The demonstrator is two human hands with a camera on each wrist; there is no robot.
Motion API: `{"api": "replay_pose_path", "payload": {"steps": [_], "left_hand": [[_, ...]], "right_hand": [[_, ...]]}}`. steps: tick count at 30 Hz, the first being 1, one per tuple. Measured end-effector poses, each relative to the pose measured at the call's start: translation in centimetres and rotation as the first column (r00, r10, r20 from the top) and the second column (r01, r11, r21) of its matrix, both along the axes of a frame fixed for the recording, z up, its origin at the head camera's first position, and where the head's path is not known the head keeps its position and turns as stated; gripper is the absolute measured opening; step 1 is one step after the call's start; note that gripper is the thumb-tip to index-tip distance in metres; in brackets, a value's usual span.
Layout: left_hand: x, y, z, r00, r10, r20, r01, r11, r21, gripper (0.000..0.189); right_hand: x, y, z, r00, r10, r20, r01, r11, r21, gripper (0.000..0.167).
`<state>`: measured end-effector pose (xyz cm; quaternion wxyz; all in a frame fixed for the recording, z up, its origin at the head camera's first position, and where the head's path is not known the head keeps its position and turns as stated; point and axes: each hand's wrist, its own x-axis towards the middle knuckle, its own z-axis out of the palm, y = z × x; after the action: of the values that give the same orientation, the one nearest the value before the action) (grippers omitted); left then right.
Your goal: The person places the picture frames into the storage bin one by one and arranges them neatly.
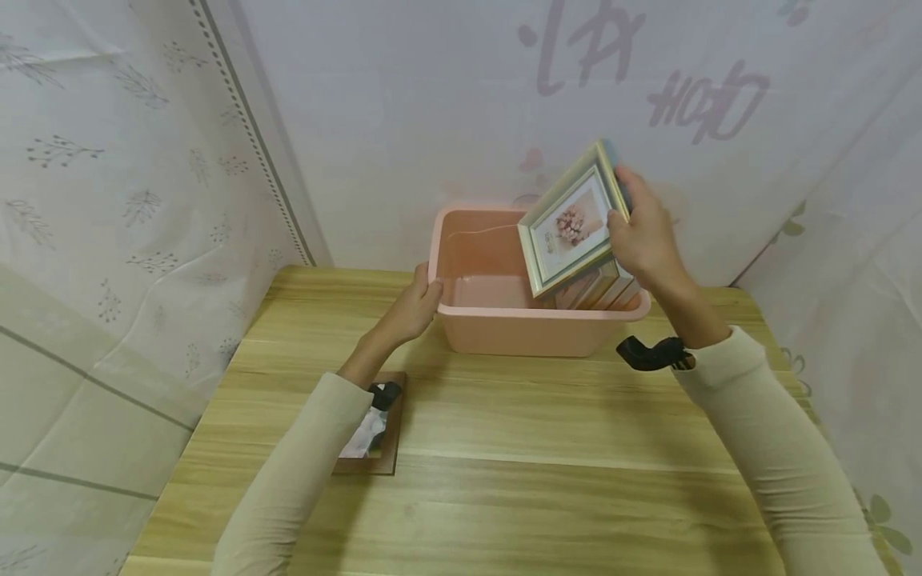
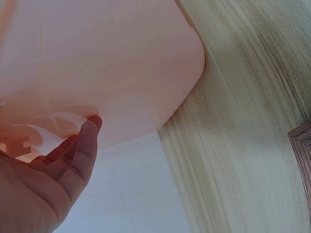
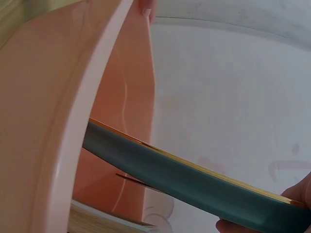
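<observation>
Head view: the gold-edged picture frame (image 1: pixel 571 226) tilts in the pink bin (image 1: pixel 526 333), pinched by the right hand (image 1: pixel 644 236) — partly covering pale-edged items (image 1: pixel 607 290); the left hand (image 1: pixel 409 308) grips the bin's left end — its sleeve (image 1: pixel 302 460) half hides a brown frame (image 1: pixel 390 448).

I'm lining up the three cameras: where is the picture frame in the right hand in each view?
Head: the picture frame, right of centre, tilted at the pink tub's right end.
Left wrist: not visible; the brown frame at the right edge is another.
Right wrist: seen edge-on, from left of centre to lower right.
Shared landmark: the pink tub, in all three.
</observation>
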<state>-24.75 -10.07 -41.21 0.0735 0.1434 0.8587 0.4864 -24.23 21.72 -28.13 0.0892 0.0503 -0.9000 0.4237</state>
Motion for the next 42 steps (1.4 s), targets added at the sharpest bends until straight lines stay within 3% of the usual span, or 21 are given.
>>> {"api": "replay_pose_path", "payload": {"steps": [23, 33, 42], "left_hand": [[0.0, 0.0, -0.1, 1.0, -0.005, -0.015, 0.005, 1.0, 0.005, 0.054], [0.0, -0.1, -0.2, 1.0, -0.018, -0.017, 0.018, 1.0, 0.003, 0.057], [0.0, -0.2, -0.1, 1.0, -0.023, -0.021, 0.023, 1.0, 0.013, 0.054]], "right_hand": [[-1.4, -0.8, -3.2, 0.998, -0.033, -0.061, 0.041, 0.99, 0.136, 0.06], [-1.9, -1.0, -4.6, 0.994, 0.009, -0.109, 0.009, 0.986, 0.168, 0.059], [-1.7, -1.9, -5.5, 0.996, -0.022, -0.082, 0.039, 0.976, 0.216, 0.054]]}}
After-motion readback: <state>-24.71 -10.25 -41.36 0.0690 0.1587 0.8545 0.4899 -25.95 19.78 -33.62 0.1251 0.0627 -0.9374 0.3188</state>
